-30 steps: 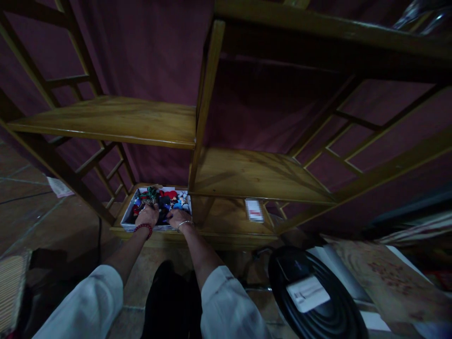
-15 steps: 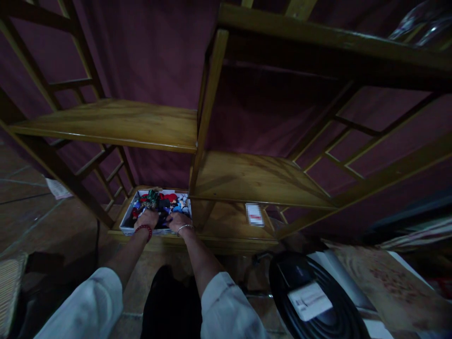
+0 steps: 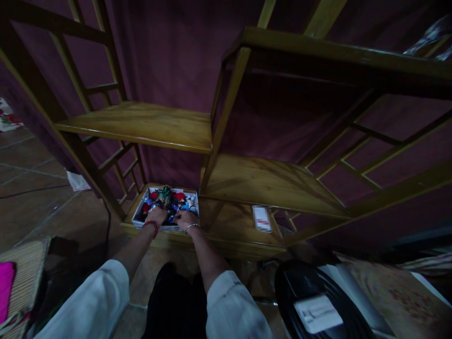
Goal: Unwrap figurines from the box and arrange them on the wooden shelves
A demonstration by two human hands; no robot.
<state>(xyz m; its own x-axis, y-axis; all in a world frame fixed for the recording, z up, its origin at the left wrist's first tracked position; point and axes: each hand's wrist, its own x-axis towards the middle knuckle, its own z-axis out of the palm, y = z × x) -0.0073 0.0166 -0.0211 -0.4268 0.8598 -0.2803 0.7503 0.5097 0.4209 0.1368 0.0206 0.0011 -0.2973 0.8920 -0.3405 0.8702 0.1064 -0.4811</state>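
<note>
Left hand [image 3: 156, 216]: 1, back up, red bracelet [image 3: 151, 228] at the wrist; fingers down among the pieces [image 3: 189, 205] in the box, beside a green piece [image 3: 164, 192]. Right hand [image 3: 186, 219]: 1, silver bangle [image 3: 192, 227], fingers bent inward over the same contents. Both touch the pieces; from where I stand, I cannot tell whether either is open or closed on anything.

Box [image 3: 139, 225]: 1, pale, open-topped, on the left part of the bottom shelf [image 3: 226, 225]; contents small, mixed red, blue, white, green and dark.

Packet [image 3: 262, 219]: 1, white with red, farther right on the bottom shelf.

Higher: left shelf [image 3: 141, 125] and right shelf [image 3: 275, 183], wood, at 2 levels, before a purple backdrop [image 3: 173, 56].

Floor [image 3: 38, 197]: tiled, dim, with a paper [image 3: 76, 181] and a dark cable [image 3: 108, 226] at left. Black ridged object [image 3: 287, 294]: 1, lower right, bearing a white label [image 3: 318, 314].

Hard to make out: fingertips, sunk in the contents; individual pieces, too small; packet print, pixelated; label print, blurred. Cut off by the edge: pink item [image 3: 5, 287] on a woven mat [image 3: 30, 273]; black ridged object.
</note>
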